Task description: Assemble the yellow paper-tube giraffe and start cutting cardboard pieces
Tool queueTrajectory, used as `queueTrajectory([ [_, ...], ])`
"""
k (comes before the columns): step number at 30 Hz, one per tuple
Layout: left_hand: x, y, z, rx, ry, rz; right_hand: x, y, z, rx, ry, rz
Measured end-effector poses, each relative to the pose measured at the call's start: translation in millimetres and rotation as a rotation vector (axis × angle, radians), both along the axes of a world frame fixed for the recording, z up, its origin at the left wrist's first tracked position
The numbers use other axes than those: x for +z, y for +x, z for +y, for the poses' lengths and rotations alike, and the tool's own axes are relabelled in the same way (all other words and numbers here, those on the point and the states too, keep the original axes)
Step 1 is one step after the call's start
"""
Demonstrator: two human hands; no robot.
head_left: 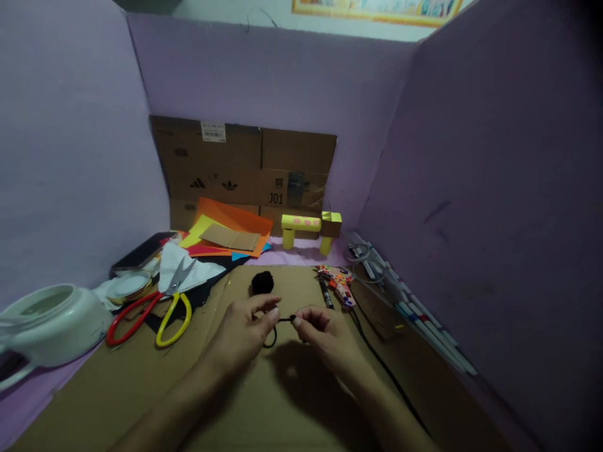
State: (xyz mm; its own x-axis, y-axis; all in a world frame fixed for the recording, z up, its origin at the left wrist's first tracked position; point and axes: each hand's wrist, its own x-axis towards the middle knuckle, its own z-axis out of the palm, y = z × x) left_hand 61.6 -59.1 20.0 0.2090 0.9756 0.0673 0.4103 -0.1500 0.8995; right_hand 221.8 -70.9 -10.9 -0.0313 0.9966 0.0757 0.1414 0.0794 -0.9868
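My left hand (245, 329) and my right hand (325, 329) meet over a brown cardboard sheet (282, 402). Both pinch a short length of black yarn (284, 320) stretched between their fingertips, and a loop of it hangs below my left fingers. A small black ball of yarn (262, 282) lies on the cardboard just beyond my left hand. A black cord (386, 370) runs past my right wrist toward the near right.
Scissors (160, 307) with red and yellow handles lie left on white paper. A white pot (51, 323) stands far left. Coloured paper sheets (226, 235), a yellow paper figure (308, 229), a patterned glue gun (339, 282) and markers (424, 320) lie around. Purple walls enclose the space.
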Motion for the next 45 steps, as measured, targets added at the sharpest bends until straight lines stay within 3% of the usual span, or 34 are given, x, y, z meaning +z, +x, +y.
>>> queueTrajectory([
  [3,-6.7,2.6,3.2,-0.07,-0.3,-0.223,-3.6,0.1,-3.3,0.025,0.164,-0.203],
  [6,-12.2,4.9,4.6,-0.142,-0.426,-0.281,-5.2,1.3,-7.2,0.054,0.418,-0.49],
  [10,-19.1,3.3,7.4,-0.184,-0.428,-0.155,-6.1,3.0,-10.7,0.042,0.58,-0.689],
  [16,-24.0,1.2,10.0,-0.117,-0.325,-0.018,-12.0,0.0,-10.0,0.0,0.691,-0.821],
  [28,-12.4,6.9,8.7,-0.017,-0.421,0.1,-19.6,-5.5,-9.0,-0.068,0.764,-1.0],
  [38,-14.5,1.5,8.1,-0.005,-0.365,0.056,-27.5,-3.1,-6.9,-0.017,0.879,-0.813],
  [41,-16.4,-0.2,7.7,-0.035,-0.33,0.062,-26.4,-2.2,-7.2,0.062,0.768,-0.745],
  [45,-17.6,-3.1,6.3,-0.087,-0.228,0.139,-21.3,-2.7,-7.4,0.187,0.429,-0.575],
])
